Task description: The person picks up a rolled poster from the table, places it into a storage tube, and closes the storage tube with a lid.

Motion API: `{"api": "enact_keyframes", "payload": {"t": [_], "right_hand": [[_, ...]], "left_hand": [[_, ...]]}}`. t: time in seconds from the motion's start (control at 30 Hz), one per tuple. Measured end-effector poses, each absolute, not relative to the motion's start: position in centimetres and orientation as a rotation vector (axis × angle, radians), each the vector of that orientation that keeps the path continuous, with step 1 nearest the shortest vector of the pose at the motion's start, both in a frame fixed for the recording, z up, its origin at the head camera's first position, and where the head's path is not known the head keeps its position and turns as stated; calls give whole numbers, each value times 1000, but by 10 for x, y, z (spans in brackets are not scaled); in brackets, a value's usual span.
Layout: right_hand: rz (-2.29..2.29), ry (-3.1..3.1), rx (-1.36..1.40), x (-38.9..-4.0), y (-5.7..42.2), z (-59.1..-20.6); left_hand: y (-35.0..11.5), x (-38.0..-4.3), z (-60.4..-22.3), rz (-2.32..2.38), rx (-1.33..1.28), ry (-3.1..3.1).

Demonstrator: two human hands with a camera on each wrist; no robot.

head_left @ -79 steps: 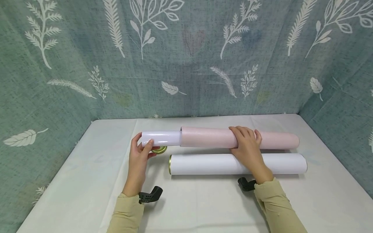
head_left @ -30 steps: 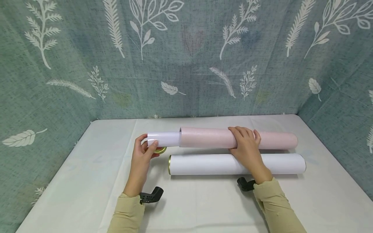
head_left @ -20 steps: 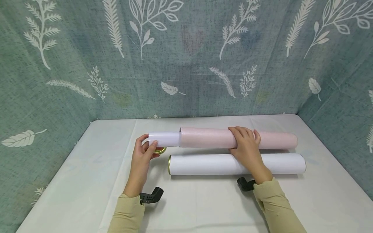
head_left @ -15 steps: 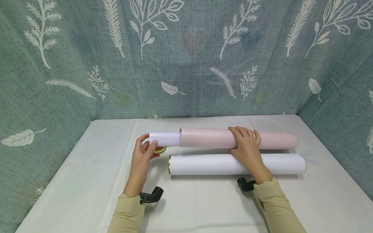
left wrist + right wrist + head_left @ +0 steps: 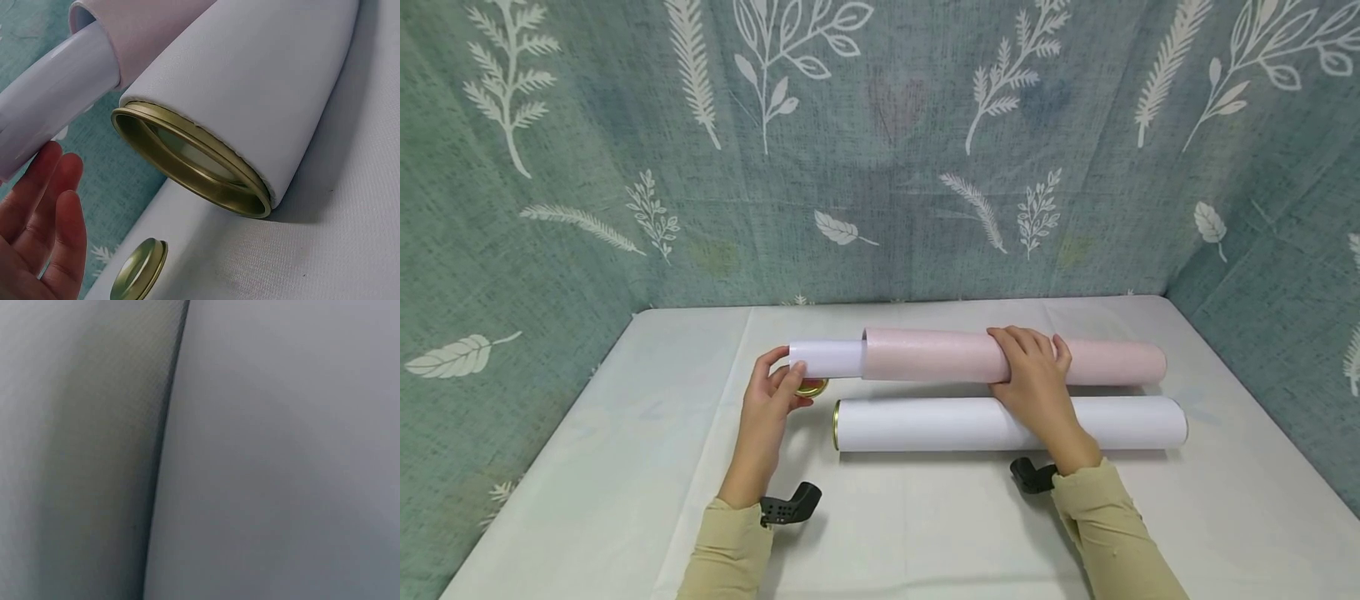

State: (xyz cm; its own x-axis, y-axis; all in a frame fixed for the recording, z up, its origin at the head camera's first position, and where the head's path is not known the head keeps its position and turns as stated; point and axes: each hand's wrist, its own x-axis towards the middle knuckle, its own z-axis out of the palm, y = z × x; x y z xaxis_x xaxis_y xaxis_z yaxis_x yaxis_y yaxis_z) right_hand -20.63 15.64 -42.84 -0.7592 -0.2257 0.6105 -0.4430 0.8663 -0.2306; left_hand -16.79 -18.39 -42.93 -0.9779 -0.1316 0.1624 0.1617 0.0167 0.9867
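A glossy white roll of paper (image 5: 831,358) sticks out of the left end of a pink tube (image 5: 936,354). My left hand (image 5: 767,408) holds the roll's outer end between thumb and fingers. Farther right, my right hand (image 5: 1036,379) grips the pink tube from above, fingers over its far side. Nearer me lies a white tube (image 5: 925,423) with gold metal ends, passing under the right wrist. In the left wrist view its gold rim (image 5: 194,165) looks recessed. A round gold lid (image 5: 812,387) lies beneath the roll, partly behind the left hand.
A white cloth (image 5: 895,517) covers the table. Behind it and at both sides hangs a green leaf-patterned curtain (image 5: 895,208). The right wrist view is filled by the white tube's side (image 5: 281,450) and the cloth close up.
My left hand has moved right with the paper roll, so a shorter length shows outside the pink tube. The right hand keeps its grip in the same place.
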Motion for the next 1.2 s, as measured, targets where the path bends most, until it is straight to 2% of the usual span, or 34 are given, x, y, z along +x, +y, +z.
{"api": "enact_keyframes", "payload": {"t": [1.2], "right_hand": [[492,-2451,484,-206,157,-429]], "left_hand": [[-179,-163,-425,-2088,-127,-2126]]}}
